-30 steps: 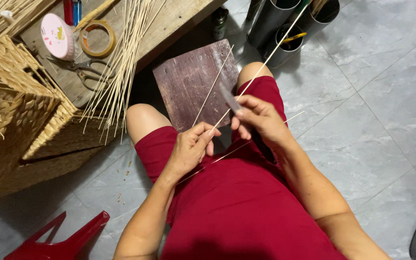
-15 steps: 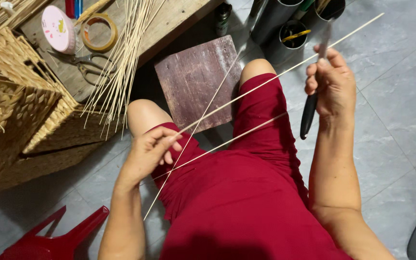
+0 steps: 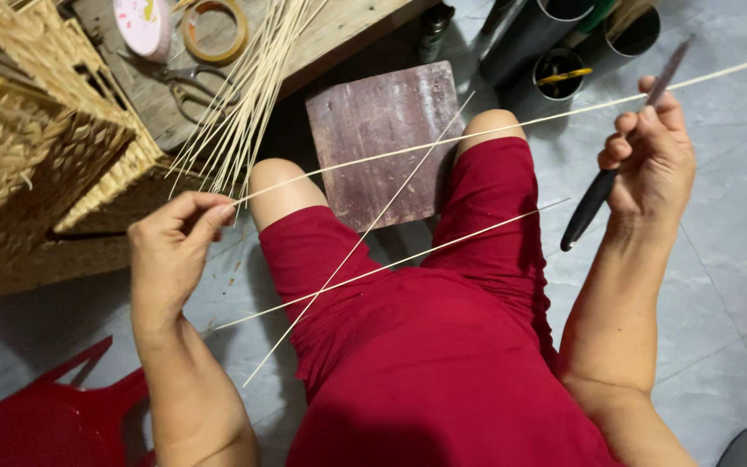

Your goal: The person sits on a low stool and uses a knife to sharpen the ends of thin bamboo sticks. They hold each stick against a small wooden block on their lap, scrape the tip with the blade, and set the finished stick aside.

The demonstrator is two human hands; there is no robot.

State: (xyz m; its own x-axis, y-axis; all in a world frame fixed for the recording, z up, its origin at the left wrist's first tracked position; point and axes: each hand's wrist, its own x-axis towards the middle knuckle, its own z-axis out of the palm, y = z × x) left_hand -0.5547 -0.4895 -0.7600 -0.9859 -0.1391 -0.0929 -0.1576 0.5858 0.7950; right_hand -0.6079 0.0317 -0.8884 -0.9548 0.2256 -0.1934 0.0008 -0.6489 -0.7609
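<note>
A person in red shorts sits over a grey tiled floor, knees apart, seen from above. The left hand, at the left middle of the frame, pinches the near end of a long thin bamboo strip between thumb and forefinger, the other fingers curled in. The strip runs up and to the right across the frame to the right hand at the upper right, where it passes along the fingertips and on beyond them. That hand is also clenched around a knife with a dark handle, its blade pointing up past the fingers. Two more strips lie crossed over the lap, touching the red cloth. Between the knees a dark reddish board rests on the floor. At the upper left a bundle of strips lies over the edge of a wooden platform, near scissors and a roll of tape. A woven basket fills the left edge, and dark tubes stand at the top right.
</note>
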